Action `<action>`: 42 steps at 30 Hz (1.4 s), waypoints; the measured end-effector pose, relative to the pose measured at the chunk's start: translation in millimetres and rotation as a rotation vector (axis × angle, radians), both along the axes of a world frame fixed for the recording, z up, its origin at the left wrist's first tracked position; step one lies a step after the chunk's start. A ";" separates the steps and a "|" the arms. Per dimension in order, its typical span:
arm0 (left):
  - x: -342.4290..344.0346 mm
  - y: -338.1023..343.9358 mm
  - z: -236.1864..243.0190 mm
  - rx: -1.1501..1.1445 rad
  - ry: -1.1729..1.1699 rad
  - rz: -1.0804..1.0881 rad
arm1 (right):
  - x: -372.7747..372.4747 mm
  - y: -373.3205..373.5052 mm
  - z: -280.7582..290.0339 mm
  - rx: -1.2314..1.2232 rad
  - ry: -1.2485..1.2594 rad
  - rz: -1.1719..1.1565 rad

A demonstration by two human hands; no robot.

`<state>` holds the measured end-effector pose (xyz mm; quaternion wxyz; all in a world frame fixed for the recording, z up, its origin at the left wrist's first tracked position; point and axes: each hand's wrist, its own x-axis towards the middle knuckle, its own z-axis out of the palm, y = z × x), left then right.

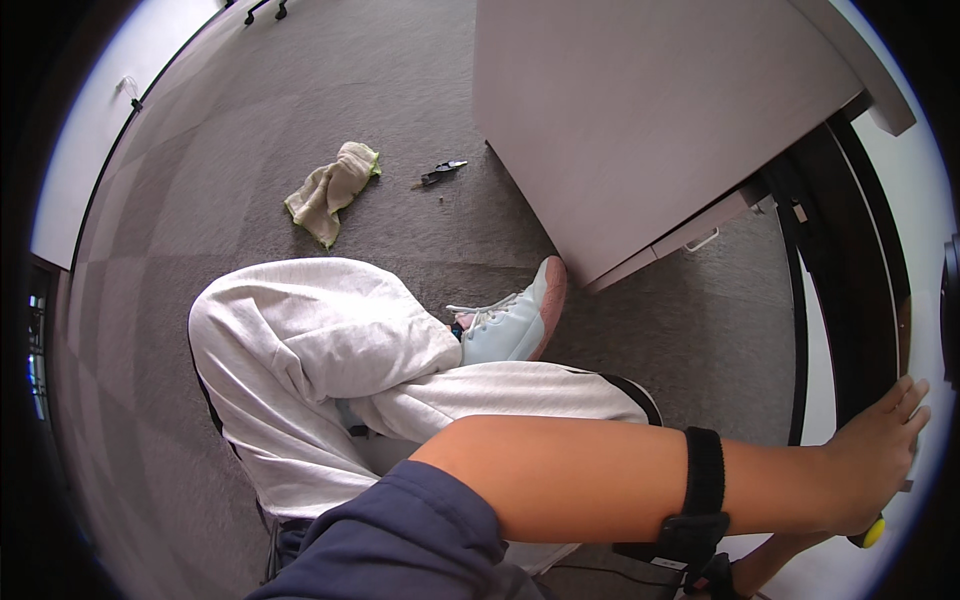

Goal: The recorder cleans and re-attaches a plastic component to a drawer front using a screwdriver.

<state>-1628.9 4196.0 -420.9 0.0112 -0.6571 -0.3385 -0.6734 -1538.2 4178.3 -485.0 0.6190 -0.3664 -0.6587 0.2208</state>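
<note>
My left arm reaches across to the far right. Its hand (878,462) lies with fingers stretched out and slightly apart against the white surface beside a long black panel (835,230). Just below its heel, a yellow and black rounded end (872,532) of some object pokes out; the rest of it is hidden. My right forearm (765,568) shows in part at the lower right, running behind the left arm toward that yellow end. The fingers of my right hand are hidden behind the left hand and wrist.
A beige cloth (335,192) with green edging and a small dark tool (440,173) lie on the grey carpet. A pale cabinet (640,110) stands at the upper right, with a metal handle (703,240). My folded legs (330,340) and a white-and-pink shoe (510,318) fill the middle.
</note>
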 end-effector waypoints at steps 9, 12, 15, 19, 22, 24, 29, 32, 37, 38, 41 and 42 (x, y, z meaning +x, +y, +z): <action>-31.1 -10.1 4.0 -0.141 0.078 0.034 | 4.2 10.9 2.2 -0.009 0.083 0.053; -42.9 -15.9 4.8 -0.106 0.040 -0.051 | -2.4 16.6 3.3 -0.030 0.142 0.102; -54.1 -25.4 10.3 -0.172 0.165 -0.093 | -8.0 17.0 7.7 -0.058 0.205 0.130; -65.6 -26.5 19.8 -0.320 0.289 -0.141 | -7.2 19.1 11.6 -0.067 0.246 0.196; -69.3 -27.3 23.2 -0.378 0.353 -0.148 | -3.2 24.1 11.3 -0.007 0.126 0.264; -69.6 -28.9 24.1 -0.404 0.359 -0.150 | -1.3 26.9 9.9 0.064 0.052 0.280; -67.2 -32.4 24.3 -0.465 0.334 -0.141 | -0.3 26.9 8.8 0.143 0.026 0.289; -67.4 -32.6 23.4 -0.448 0.339 -0.126 | -0.4 27.4 12.4 0.150 0.024 0.309; -66.2 -30.8 23.4 -0.387 0.345 -0.025 | 4.7 29.6 21.7 0.162 -0.074 0.293; -66.1 -29.9 24.4 -0.366 0.352 -0.003 | 5.7 30.3 23.1 0.173 -0.095 0.289; -65.2 -24.8 27.9 -0.377 0.306 0.042 | 8.5 32.1 25.4 0.208 -0.158 0.272; -65.0 -22.2 28.8 -0.354 0.296 0.031 | 9.2 32.0 25.6 0.214 -0.172 0.261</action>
